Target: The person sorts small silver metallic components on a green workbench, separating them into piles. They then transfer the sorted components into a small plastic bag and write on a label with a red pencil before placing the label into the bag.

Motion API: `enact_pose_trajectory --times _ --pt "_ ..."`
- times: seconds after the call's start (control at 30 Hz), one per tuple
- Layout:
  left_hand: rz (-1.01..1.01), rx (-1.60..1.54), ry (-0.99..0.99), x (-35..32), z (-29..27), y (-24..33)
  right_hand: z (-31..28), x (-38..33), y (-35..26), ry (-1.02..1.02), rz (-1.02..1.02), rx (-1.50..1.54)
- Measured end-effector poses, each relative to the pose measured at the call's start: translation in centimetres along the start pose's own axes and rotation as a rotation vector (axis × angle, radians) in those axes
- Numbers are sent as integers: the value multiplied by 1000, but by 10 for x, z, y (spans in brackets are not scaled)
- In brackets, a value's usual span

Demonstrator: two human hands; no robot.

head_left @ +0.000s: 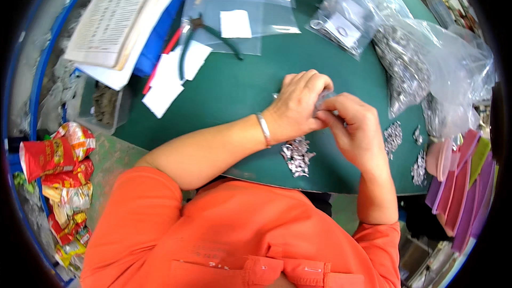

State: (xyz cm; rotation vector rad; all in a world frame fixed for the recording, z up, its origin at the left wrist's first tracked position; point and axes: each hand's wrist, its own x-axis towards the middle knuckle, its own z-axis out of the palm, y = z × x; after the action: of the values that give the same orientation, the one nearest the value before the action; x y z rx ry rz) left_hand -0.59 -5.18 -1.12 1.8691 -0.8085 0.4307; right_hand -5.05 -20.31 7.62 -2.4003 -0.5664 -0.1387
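Observation:
My left hand [300, 101] is closed around what looks like a small clear plastic bag [322, 97], only partly visible between the fingers. The thumb and fingertips of my right hand [356, 128] pinch at the same bag, and the two hands nearly meet. Whatever lies inside it is hidden. Just below my left hand, a pile of small silvery metal parts [297, 156] sits on the green table [240, 90]. To the right of my right hand is another pile of small metal parts [393, 138], with smaller heaps [418, 168] beyond.
Green-handled pliers [197, 24], white paper slips [164, 88] and flat clear bags [266, 0] lie at the back left, near a paper stack [114, 16]. Filled clear bags [402, 64] stand at the back right. Pink and purple bins [461, 181] line the right edge.

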Motion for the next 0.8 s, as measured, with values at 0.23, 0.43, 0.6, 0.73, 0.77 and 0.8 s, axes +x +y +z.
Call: enact_pose_trajectory --times 0.23,0.43,0.6,0.73,0.77,0.8 --pt "-91 260 206 -2 -87 13 -28 54 -4 220 -227 -115" --pt "-337 463 286 -56 -166 -4 -2 73 48 228 -57 -234" --pt "-401 834 172 -101 -194 4 43 91 -1 174 -327 -177" --pt "-429 896 111 -112 -192 3 92 109 -32 9 -564 -108" --pt "-421 898 91 -113 -192 3 103 114 -37 -29 -602 -89" --pt "-407 909 79 -112 -192 6 113 118 -42 -46 -609 -62"
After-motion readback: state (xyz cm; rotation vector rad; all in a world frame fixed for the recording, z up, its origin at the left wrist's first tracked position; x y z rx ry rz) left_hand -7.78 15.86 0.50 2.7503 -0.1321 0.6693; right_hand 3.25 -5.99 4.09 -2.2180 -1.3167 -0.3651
